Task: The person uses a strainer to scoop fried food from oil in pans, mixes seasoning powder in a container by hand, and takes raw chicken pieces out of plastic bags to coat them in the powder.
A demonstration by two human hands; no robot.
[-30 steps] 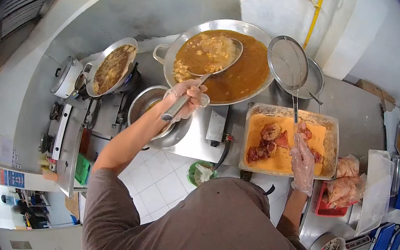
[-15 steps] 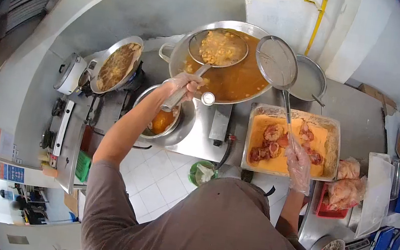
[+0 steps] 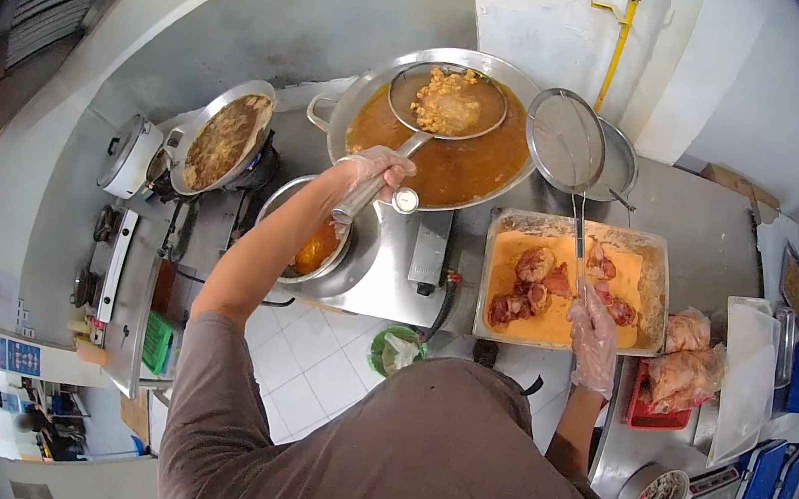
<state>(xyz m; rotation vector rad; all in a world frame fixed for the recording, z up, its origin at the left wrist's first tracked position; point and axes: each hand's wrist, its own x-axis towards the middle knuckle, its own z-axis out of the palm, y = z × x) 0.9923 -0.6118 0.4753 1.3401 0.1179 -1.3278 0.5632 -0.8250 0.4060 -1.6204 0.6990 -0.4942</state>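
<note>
In a clear glove, my left hand (image 3: 376,172) is closed around the thick handle of a skimmer (image 3: 393,163). Golden fried bits (image 3: 446,102) lie in its mesh bowl, over the wide pan of brown oil (image 3: 450,170). My right hand (image 3: 593,341), also gloved, grips the thin handle of a mesh strainer (image 3: 565,140). That strainer's bowl is raised between the wide pan and a pot of pale liquid (image 3: 621,163). Below its handle, a metal tray (image 3: 659,284) holds orange flour with raw meat pieces (image 3: 527,292). A round thermometer (image 3: 406,200) shows near my left hand.
A second pan of frying food (image 3: 227,143) sits on a burner at the left, beside a white pot (image 3: 132,157). Nearer is a bowl with orange contents (image 3: 317,247). Bagged meat (image 3: 684,378) lies in a red basket (image 3: 652,416) at the right. A green bin (image 3: 384,349) stands on the floor.
The strainer in my right hand has shifted slightly right relative to the wide pan, and its bowl is less over the oil. The whole view has moved a little.
</note>
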